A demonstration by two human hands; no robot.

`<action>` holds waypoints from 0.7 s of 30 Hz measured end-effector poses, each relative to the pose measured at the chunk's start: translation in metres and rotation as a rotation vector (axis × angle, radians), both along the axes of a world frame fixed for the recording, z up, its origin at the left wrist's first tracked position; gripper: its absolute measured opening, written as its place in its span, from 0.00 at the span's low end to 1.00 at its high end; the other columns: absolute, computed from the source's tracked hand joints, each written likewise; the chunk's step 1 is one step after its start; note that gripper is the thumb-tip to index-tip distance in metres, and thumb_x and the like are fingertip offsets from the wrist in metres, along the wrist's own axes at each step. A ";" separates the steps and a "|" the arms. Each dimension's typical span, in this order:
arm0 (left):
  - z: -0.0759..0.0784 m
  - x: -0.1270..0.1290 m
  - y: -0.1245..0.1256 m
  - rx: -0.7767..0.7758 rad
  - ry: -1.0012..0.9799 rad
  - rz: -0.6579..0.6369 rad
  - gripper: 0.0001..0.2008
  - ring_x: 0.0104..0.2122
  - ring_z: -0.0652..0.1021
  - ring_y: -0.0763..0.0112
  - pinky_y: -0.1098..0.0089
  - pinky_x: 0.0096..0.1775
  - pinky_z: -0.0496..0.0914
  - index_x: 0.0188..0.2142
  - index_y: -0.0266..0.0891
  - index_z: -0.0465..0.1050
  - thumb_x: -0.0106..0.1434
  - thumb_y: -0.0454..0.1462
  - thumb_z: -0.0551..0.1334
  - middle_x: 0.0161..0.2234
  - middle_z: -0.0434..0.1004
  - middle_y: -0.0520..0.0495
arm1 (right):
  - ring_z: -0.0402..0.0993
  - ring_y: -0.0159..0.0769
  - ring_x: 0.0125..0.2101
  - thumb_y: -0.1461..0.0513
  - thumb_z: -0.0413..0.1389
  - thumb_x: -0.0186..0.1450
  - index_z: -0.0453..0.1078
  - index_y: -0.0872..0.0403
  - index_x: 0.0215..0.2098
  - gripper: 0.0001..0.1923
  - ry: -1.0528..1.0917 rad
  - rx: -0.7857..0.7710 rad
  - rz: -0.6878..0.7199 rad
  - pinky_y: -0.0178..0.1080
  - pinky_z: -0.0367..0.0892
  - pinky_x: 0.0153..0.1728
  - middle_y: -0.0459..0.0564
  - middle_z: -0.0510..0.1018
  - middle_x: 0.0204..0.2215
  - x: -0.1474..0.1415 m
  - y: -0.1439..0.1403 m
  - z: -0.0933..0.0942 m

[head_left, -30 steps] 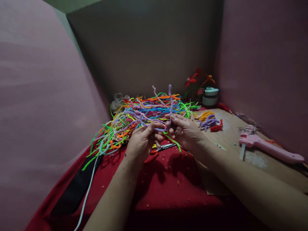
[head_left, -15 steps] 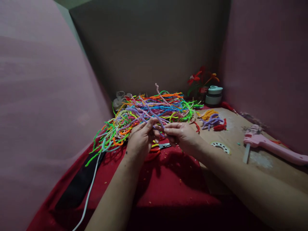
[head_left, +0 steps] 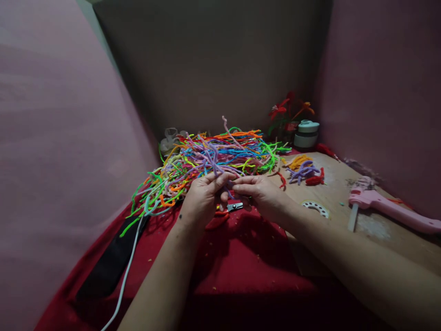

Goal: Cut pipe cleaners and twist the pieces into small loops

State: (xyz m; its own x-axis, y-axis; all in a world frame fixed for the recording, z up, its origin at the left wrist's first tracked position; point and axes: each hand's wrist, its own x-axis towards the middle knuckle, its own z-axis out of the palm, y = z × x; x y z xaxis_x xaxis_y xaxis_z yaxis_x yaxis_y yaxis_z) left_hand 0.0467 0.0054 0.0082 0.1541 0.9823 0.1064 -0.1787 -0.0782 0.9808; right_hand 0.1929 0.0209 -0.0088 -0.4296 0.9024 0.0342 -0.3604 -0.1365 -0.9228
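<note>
Purple pipe cleaners [head_left: 214,161] rise from between my two hands and cross each other just above the fingers. My left hand [head_left: 202,196] is closed in a pinch around them. Close beside it, my right hand [head_left: 260,191] pinches their lower part, with fingertips almost touching the left ones. Below the hands lie scissors [head_left: 235,207] with red and yellow handles, partly covered by my fingers. Right behind the hands spreads a big tangled pile of many-coloured pipe cleaners [head_left: 241,149].
On a brown board [head_left: 339,184] at right are a pink glue gun [head_left: 389,207], a white curved piece with holes [head_left: 315,208], and small purple bent pipe cleaners [head_left: 303,172]. A lidded jar [head_left: 306,134] and red flowers [head_left: 279,109] stand behind. A white cable [head_left: 129,271] crosses a black flat object [head_left: 103,266].
The purple pipe cleaners, earlier spread wide in a cross, now stand closer together and more upright. My left hand has turned slightly over them; the scissors are more covered.
</note>
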 end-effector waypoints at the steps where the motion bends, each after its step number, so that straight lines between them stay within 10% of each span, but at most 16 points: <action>1: 0.001 0.000 0.000 0.010 -0.019 0.019 0.13 0.11 0.63 0.82 0.80 0.13 0.59 0.33 0.36 0.75 0.55 0.43 0.65 0.14 0.66 0.55 | 0.58 0.22 0.14 0.64 0.61 0.50 0.71 0.59 0.24 0.05 0.039 -0.040 0.020 0.29 0.55 0.15 0.43 0.71 0.17 0.001 0.001 -0.001; 7: 0.005 0.000 0.000 0.051 -0.174 0.100 0.10 0.14 0.65 0.82 0.80 0.16 0.61 0.35 0.36 0.75 0.55 0.40 0.65 0.15 0.63 0.56 | 0.70 0.29 0.20 0.65 0.55 0.58 0.71 0.61 0.31 0.05 0.182 -0.185 0.229 0.31 0.64 0.20 0.52 0.77 0.24 0.003 0.006 -0.005; 21: 0.002 0.002 -0.002 0.112 -0.175 0.018 0.07 0.15 0.69 0.80 0.77 0.21 0.65 0.35 0.35 0.74 0.58 0.37 0.62 0.17 0.67 0.55 | 0.69 0.26 0.21 0.71 0.59 0.50 0.69 0.60 0.22 0.03 0.298 -0.278 0.240 0.28 0.63 0.21 0.49 0.75 0.21 0.001 0.005 -0.004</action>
